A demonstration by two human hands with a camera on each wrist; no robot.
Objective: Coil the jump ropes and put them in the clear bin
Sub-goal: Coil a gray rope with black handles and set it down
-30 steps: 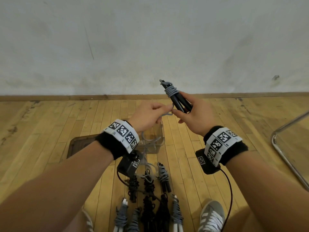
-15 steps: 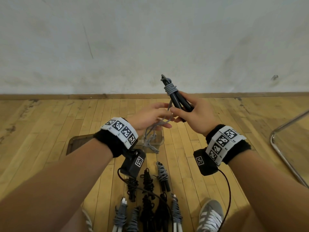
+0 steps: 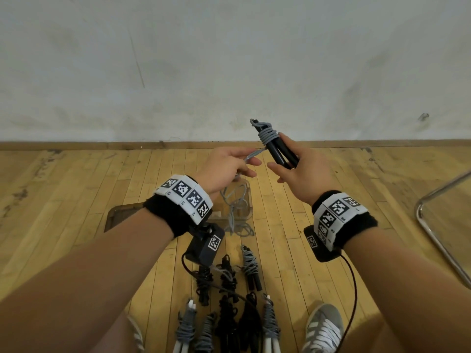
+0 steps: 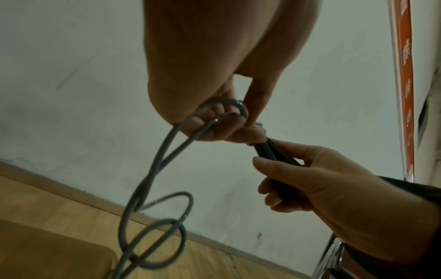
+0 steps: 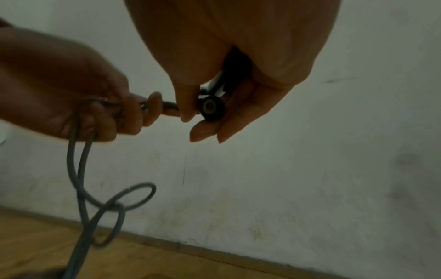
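The right hand (image 3: pixel 303 171) gripped the two black handles (image 3: pixel 281 154) of a grey rope (image 3: pixel 235 207), held together and tilted up towards the wall. A few turns of cord (image 3: pixel 267 135) were already wound round the handles near their top. The left hand (image 3: pixel 226 166) pinched the doubled cord just beside the handles; from there the rest hung slack in loose loops down to the floor (image 3: pixel 76 189), in front of the clear bin (image 3: pixel 248 200). So this coil looked barely begun, with most of its length left to wind. The bin seemed to hold no ropes yet, though I could not tell for certain. Several bundles (image 3: pixel 251 266), grey and black, lay wound on the floor near the shoes (image 3: pixel 322 327), not yet binned.
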